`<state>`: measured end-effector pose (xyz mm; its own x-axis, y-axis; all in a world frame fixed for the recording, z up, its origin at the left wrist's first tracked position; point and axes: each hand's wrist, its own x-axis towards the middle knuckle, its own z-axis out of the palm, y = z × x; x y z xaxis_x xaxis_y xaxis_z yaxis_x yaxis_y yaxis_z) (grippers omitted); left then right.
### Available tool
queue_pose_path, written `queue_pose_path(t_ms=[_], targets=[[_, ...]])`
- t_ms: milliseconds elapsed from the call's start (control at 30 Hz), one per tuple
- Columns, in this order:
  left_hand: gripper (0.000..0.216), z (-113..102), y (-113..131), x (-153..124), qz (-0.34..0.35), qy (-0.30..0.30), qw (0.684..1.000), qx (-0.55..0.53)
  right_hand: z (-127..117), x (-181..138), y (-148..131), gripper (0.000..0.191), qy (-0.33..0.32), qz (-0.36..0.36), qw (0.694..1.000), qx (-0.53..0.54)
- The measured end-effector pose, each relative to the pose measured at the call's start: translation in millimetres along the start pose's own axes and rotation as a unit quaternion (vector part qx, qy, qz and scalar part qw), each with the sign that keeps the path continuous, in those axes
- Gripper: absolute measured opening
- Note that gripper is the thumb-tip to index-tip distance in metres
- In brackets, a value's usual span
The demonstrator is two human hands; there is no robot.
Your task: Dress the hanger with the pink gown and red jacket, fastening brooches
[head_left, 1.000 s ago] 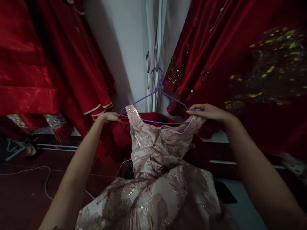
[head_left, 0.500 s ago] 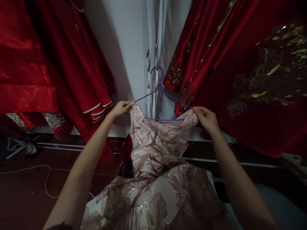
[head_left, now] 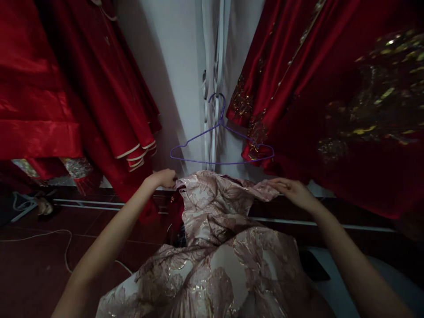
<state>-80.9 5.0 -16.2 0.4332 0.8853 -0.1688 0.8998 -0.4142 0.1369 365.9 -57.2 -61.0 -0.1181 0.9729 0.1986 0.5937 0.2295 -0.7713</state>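
A pale pink floral dress (head_left: 215, 229) with metallic gold threads spreads out in front of me, its top edge drooping between my hands. My left hand (head_left: 164, 178) is closed at one shoulder of it. The fingers of my right hand (head_left: 293, 191) pinch the other shoulder, which is pulled out sideways. Just above the dress hangs a thin purple hanger (head_left: 198, 161), bare and apart from the cloth, its hook caught on a white hanging strip (head_left: 213, 110).
Red garments (head_left: 99, 88) hang on the left, and red garments with gold sequins (head_left: 274, 84) hang on the right. Low on the left are a white rail (head_left: 89, 204) and a pale cable (head_left: 68, 247) on the reddish floor. A dark flat object (head_left: 314, 265) lies at lower right.
The dress shoulders have come off the hanger and moved down with both my hands. My right hand has also shifted outward. The hanger stays hanging in place.
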Motion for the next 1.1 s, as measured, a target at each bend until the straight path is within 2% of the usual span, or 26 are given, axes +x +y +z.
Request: queue_pose_path(t_ms=[67,167,233,300,367,467,567,667,767,900,1000,1100], targets=[[0.017,-7.7,36.1,-0.9,0.065,0.033,0.995,0.066,-2.2,-5.5,-14.2,0.027,-0.024,-0.034,0.999,-0.022],[0.035,-17.0,87.0,17.1,0.2,0.152,0.966,0.054,-5.4,-1.0,-43.0,0.029,0.009,-0.079,0.993,-0.082],[0.035,-14.2,109.4,38.4,0.271,0.212,0.938,0.04,-6.5,9.8,-57.3,0.029,0.047,-0.113,0.984,-0.127],[0.033,-2.6,120.9,58.2,0.287,0.239,0.927,0.045,-7.8,23.9,-60.8,0.027,0.1,-0.152,0.969,-0.165],[0.031,13.7,124.6,68.4,0.271,0.243,0.93,0.055,-11.3,37.0,-52.5,0.024,0.164,-0.168,0.948,-0.213],[0.029,33.7,123.7,60.9,0.256,0.268,0.927,0.06,-21.4,47.7,-27.2,0.019,0.223,-0.12,0.917,-0.309],[0.03,38.1,122.2,40.0,0.261,0.294,0.918,0.055,-32.8,46.6,-4.9,0.016,0.235,-0.064,0.897,-0.37],[0.032,32.7,122.0,26.8,0.267,0.293,0.916,0.053,-40.5,40.9,3.1,0.014,0.234,-0.048,0.895,-0.376],[0.033,27.8,122.1,25.6,0.271,0.28,0.919,0.059,-42.2,35.2,-4.4,0.014,0.237,-0.052,0.911,-0.334],[0.035,24.3,125.8,28.9,0.268,0.26,0.924,0.078,-36.1,32.1,-34.7,0.021,0.25,-0.063,0.935,-0.243],[0.037,20.5,131.7,27.6,0.258,0.243,0.93,0.094,-30.8,35.5,-59.2,0.022,0.261,-0.111,0.931,-0.23],[0.037,16.2,134.7,22.4,0.237,0.227,0.938,0.113,-32.6,40.5,-64.8,0.021,0.241,-0.138,0.924,-0.264]])
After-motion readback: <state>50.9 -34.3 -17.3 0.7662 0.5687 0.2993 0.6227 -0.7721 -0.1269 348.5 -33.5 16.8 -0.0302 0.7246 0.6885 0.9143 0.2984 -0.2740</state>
